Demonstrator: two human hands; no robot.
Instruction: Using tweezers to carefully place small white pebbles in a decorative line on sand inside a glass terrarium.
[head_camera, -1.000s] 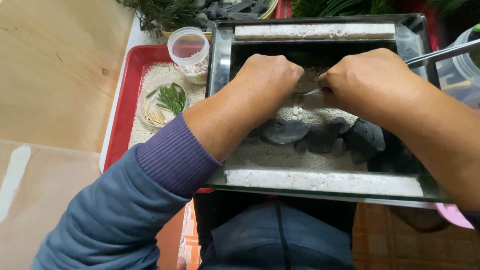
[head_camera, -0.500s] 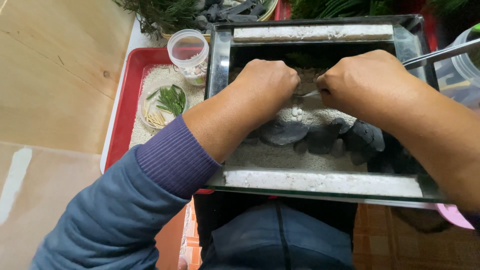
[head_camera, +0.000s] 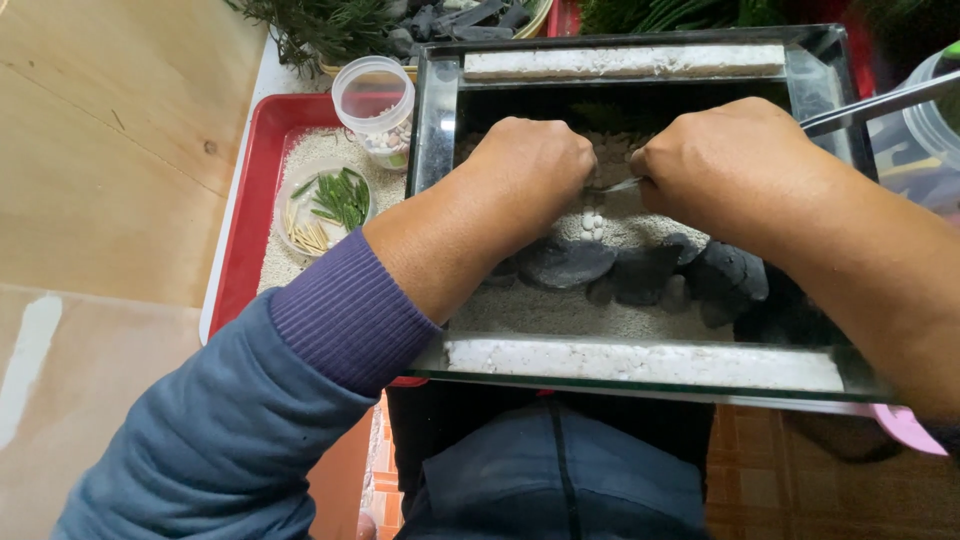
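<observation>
Both grips are closed over the sand inside the glass tank (head_camera: 436, 130): the left hand (head_camera: 535, 170) is curled into a loose fist with its fingertips tucked down out of sight, so I cannot tell what, if anything, it pinches, while the right hand (head_camera: 735, 165) is pressed shut around long metal tweezers (head_camera: 880, 102), whose tip pokes out toward the left hand just above the sand. Nearest to me, the tank's front rim carries a white strip (head_camera: 640, 362). Behind it lies pale sand (head_camera: 580, 315), then a row of dark flat stones (head_camera: 640, 272) running across the tank, just below both hands. A few small white pebbles (head_camera: 593, 221) sit on the sand between the hands. To the left, outside the glass, a red tray (head_camera: 245, 215) holds a shallow dish of green leaves and pale sticks (head_camera: 325, 205) and, farther back, a clear round cup (head_camera: 375, 100). Beyond the tank's far rim, green plants (head_camera: 320, 25) are heaped
</observation>
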